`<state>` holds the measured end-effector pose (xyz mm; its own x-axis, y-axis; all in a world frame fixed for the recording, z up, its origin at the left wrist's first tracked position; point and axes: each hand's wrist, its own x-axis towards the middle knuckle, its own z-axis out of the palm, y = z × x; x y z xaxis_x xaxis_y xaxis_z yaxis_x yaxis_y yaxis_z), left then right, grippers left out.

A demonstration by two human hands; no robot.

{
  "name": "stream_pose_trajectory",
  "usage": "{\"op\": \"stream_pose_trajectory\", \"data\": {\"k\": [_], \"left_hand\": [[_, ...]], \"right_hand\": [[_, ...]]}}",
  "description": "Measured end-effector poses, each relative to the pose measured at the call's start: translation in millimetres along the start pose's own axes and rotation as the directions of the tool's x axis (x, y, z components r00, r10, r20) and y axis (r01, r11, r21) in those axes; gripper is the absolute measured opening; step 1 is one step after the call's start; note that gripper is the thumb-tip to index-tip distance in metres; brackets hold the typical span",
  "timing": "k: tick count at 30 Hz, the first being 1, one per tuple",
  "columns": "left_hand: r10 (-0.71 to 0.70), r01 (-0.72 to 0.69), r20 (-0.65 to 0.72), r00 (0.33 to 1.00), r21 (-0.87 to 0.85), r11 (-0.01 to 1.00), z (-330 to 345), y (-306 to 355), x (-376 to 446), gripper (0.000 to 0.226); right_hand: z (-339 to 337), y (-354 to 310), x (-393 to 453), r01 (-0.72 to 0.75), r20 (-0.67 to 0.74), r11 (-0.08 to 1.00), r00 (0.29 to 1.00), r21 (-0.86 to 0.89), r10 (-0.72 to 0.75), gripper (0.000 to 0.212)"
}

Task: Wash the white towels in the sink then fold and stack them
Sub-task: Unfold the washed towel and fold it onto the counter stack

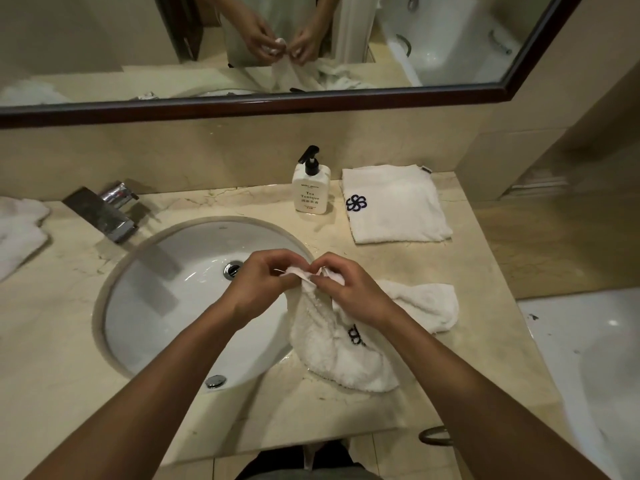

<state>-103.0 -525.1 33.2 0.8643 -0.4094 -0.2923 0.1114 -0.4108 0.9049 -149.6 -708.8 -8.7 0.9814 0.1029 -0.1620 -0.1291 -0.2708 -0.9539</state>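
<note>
Nearest, on the worktop (pixel 346 415) just right of the sink (pixel 194 306), a white towel (pixel 346 355) lies rumpled, its lower edge draped toward the sink's rim and a dark logo showing in a fold. Above the sink's right rim the left hand (pixel 266 282) and right hand (pixel 349 289) meet, each grip closed in a pinch on the same raised corner of this towel, fingers curled round the hem.

It looks soft, thick and limp, likely heavy if wet, so it will sag and will not keep a shape unless spread flat. Corners and hems give the surest hold; pinching two neighbouring corners would let it hang square for folding.

Farther back, right of the sink, a folded towel (pixel 394 204) lies flat beside a soap bottle (pixel 310 192). Left of the sink, by the tap (pixel 104 213), another towel (pixel 19 233) sits crumpled.
</note>
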Motion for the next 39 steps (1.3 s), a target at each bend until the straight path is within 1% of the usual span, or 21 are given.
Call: {"op": "stream_pose_trajectory", "data": {"k": [2, 6, 8, 10, 13, 15, 16, 19, 21, 22, 24, 26, 27, 28, 29, 30, 32, 33, 35, 37, 39], "left_hand": [[-0.025, 0.026, -0.016, 1.000, 0.083, 0.996, -3, 2, 1, 0.023], [-0.033, 0.014, 0.046, 0.998, 0.361, 0.932, -9, 7, 2, 0.014], [-0.033, 0.021, 0.017, 0.999, 0.470, 0.882, -11, 12, 2, 0.013], [-0.052, 0.041, 0.009, 0.999, 0.474, 0.880, -10, 18, 2, 0.006], [-0.087, 0.067, 0.028, 0.996, 0.416, 0.907, -3, 25, 4, 0.011], [-0.086, 0.068, 0.029, 0.996, 0.387, 0.919, 3, 31, 6, 0.016], [-0.086, 0.068, 0.034, 0.996, 0.371, 0.926, 6, 35, 6, 0.019], [-0.116, 0.110, 0.007, 0.993, 0.252, 0.961, 9, 50, 8, 0.028], [-0.117, 0.123, -0.046, 0.992, 0.189, 0.974, 2, 61, 10, 0.030], [-0.103, 0.112, -0.054, 0.993, 0.191, 0.975, -3, 64, 12, 0.030], [-0.097, 0.094, -0.002, 0.995, 0.283, 0.954, -13, 65, 15, 0.030], [-0.128, 0.051, 0.124, 0.984, 0.492, 0.869, -17, 56, 20, 0.027], [-0.165, 0.026, 0.177, 0.970, 0.603, 0.797, -16, 50, 22, 0.028], [-0.199, -0.003, 0.214, 0.957, 0.688, 0.726, -13, 44, 22, 0.037], [-0.231, -0.016, 0.236, 0.944, 0.732, 0.681, -12, 38, 23, 0.048], [-0.251, -0.018, 0.256, 0.933, 0.732, 0.681, -9, 36, 23, 0.056], [-0.258, -0.051, 0.316, 0.913, 0.716, 0.696, -5, 33, 20, 0.050], [-0.231, -0.089, 0.343, 0.911, 0.710, 0.699, -5, 33, 19, 0.042], [-0.144, -0.147, 0.381, 0.914, 0.638, 0.756, -7, 30, 19, 0.024], [-0.080, -0.144, 0.380, 0.921, 0.527, 0.838, -8, 27, 20, 0.016], [-0.059, -0.128, 0.352, 0.934, 0.487, 0.864, -8, 24, 21, 0.018]], "right_hand": [[3, -1, -3, 0.010, -0.013, 1.000, 1.000, 0.008, -0.010, 0.007], [8, 2, -13, 0.017, -0.001, 1.000, 1.000, 0.012, -0.017, 0.010], [10, 2, -20, 0.015, 0.014, 0.999, 1.000, 0.043, -0.016, 0.022], [12, 4, -20, 0.092, -0.013, 0.995, 0.996, -0.043, -0.092, 0.032], [16, 8, -16, 0.223, -0.089, 0.957, 0.966, -0.187, -0.243, 0.025], [14, 8, -15, 0.257, -0.138, 0.945, 0.948, -0.202, -0.287, 0.020], [11, 6, -17, 0.249, -0.137, 0.951, 0.951, -0.185, -0.276, 0.019], [-10, 10, -25, 0.109, -0.020, 0.970, 0.993, -0.219, -0.116, 0.028], [-33, 23, -37, 0.034, -0.033, 0.961, 0.998, -0.274, -0.044, 0.030], [-47, 31, -45, 0.000, -0.092, 0.958, 0.995, -0.286, -0.028, 0.027], [-76, 48, -64, -0.109, -0.301, 0.958, 0.953, -0.267, 0.025, 0.014], [-96, 64, -82, -0.242, -0.507, 0.953, 0.854, -0.183, 0.120, 0.002], [-101, 71, -89, -0.294, -0.547, 0.948, 0.817, -0.119, 0.185, 0.003], [-103, 76, -94, -0.331, -0.533, 0.941, 0.810, -0.070, 0.245, 0.011], [-102, 79, -97, -0.356, -0.474, 0.933, 0.832, -0.058, 0.288, 0.022], [-100, 81, -100, -0.373, -0.389, 0.923, 0.867, -0.091, 0.312, 0.036], [-96, 88, -102, -0.365, -0.208, 0.884, 0.926, -0.293, 0.314, 0.062], [-96, 92, -102, -0.354, -0.153, 0.845, 0.935, -0.402, 0.319, 0.062], [-97, 98, -101, -0.352, -0.147, 0.777, 0.935, -0.522, 0.324, 0.040], [-97, 101, -99, -0.315, -0.182, 0.782, 0.949, -0.537, 0.258, 0.028], [-96, 97, -94, -0.247, -0.263, 0.837, 0.956, -0.487, 0.129, 0.020]]}}
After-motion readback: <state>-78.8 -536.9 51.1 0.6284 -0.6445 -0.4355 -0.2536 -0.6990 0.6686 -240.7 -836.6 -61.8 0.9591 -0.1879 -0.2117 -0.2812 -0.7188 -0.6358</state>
